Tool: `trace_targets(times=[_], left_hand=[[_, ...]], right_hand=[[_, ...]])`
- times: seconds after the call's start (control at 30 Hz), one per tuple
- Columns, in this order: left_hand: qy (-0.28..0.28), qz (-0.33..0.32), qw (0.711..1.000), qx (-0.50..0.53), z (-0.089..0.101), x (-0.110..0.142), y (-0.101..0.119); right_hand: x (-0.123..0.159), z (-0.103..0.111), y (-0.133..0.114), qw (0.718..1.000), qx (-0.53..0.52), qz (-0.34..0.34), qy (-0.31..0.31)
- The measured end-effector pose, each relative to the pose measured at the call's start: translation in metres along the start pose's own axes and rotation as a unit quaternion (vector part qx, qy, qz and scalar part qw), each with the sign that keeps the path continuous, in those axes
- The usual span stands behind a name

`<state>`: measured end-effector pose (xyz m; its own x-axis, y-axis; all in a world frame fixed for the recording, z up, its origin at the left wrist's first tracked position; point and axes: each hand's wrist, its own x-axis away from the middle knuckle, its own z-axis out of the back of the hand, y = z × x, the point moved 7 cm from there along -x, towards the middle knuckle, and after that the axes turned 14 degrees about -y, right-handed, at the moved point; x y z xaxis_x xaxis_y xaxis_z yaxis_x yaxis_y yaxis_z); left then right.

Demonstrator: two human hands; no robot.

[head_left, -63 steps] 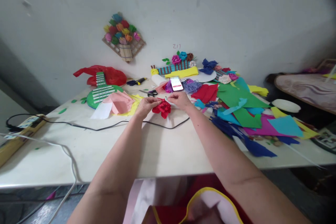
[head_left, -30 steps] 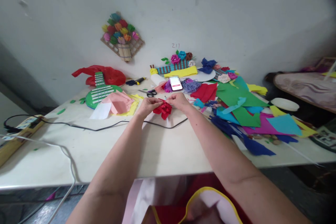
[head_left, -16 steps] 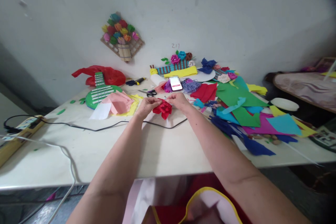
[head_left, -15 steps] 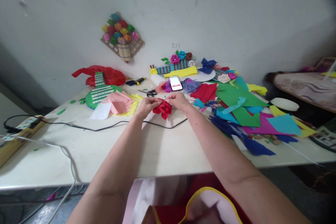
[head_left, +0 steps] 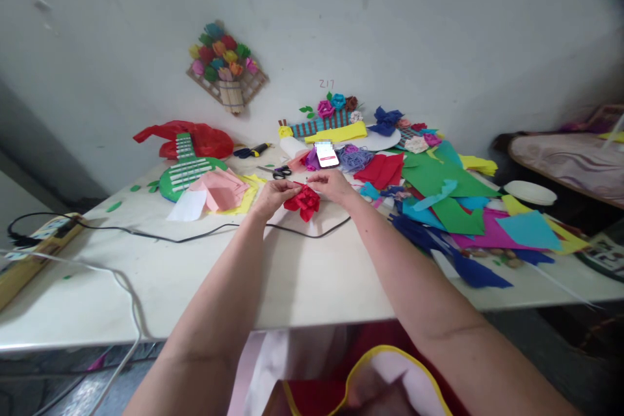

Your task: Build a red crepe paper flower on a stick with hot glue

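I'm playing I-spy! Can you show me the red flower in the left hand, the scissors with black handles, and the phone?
Red flower (head_left: 303,203): head view, on its petals.
Scissors (head_left: 278,174): head view, on the black handles.
Phone (head_left: 327,155): head view, on its lit screen.

Red flower: crinkled, paper-like, fairly matt. Surface: smooth, faint sheen. Red bag, far left: thin, plastic-looking, glossy. Green sheet, right: smooth, matt, paper-like. Wall basket, far: ribbed, wood-like sticks.
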<state>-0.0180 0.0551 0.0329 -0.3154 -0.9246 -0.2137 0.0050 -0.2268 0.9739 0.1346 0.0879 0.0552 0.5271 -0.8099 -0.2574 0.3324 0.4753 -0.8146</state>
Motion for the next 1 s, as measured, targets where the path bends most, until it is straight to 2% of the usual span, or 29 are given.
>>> trace_targets(times=[0.17,0.7,1.0], left_hand=[[-0.001,0.009,1.0,-0.004,0.0,0.0,-0.001],[-0.018,0.0,1.0,-0.017,0.002,0.001,-0.004],[-0.023,0.004,1.0,0.009,0.004,-0.001,-0.01]], right_hand=[[0.002,-0.001,-0.006,0.999,0.048,0.008,-0.002],[0.003,0.0,-0.006,0.997,0.072,0.042,0.001],[0.005,0.0,-0.012,0.993,0.069,0.096,-0.003]])
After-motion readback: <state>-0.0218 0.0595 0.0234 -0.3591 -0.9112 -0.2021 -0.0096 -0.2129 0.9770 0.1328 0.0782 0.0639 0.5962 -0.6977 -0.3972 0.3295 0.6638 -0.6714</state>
